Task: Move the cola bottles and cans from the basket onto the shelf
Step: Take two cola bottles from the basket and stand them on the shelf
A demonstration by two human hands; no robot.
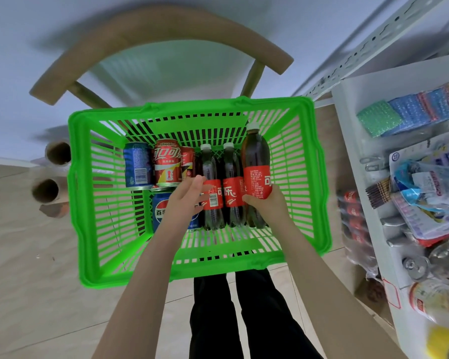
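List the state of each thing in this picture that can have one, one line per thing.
left hand: open, fingers straight, over the cans.
right hand: grips the right bottle at its label.
right bottle: capped, held, inside the basket.
middle bottles: capped, lying side by side.
red cans: lying on their sides.
blue cans: lying on their sides.
basket: holding bottles and cans.

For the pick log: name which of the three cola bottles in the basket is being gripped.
The rightmost bottle: only it has fingers curled round it, the right hand gripping its red label.
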